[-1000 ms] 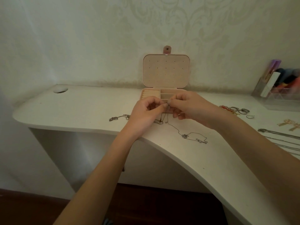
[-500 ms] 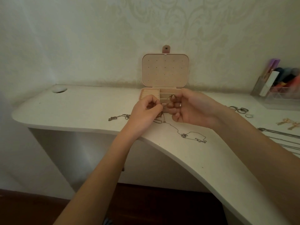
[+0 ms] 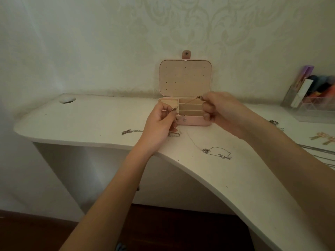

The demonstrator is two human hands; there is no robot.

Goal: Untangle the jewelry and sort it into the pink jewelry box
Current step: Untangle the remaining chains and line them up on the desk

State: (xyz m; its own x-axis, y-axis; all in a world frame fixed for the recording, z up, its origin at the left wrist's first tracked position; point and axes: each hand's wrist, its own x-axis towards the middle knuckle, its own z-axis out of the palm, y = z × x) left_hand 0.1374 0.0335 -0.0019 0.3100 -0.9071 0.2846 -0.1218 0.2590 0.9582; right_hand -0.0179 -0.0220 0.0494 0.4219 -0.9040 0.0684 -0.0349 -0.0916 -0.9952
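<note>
Far left on the worktop (image 3: 90, 120): a short chain piece (image 3: 131, 131) lies loose, untouched, where it lay a second ago.

Left hand (image 3: 159, 122): fingers curled, pinching one end of a thin brownish chain (image 3: 186, 103) just left of the pink jewelry box (image 3: 194, 121). A second ago this hand was knuckle to knuckle with the other one; now the two are apart.

Between the hands: the chain is drawn out in a line above the open box's slotted compartments, lid standing upright behind. No knot visible along the stretched run, though the strand is too fine to be sure. Judgement: this piece is now freed or nearly so, and is lined up to be laid in a compartment.

Right hand (image 3: 223, 113): gripping the other end, raised slightly higher, over the box's right edge.

Nearer, on the worktop: a silver necklace with pendant (image 3: 205, 150) trails loose, not yet sorted. Far right: rings (image 3: 273, 121), gold pieces (image 3: 321, 136), more chains all wait outside the box. Most of the task remains.
</note>
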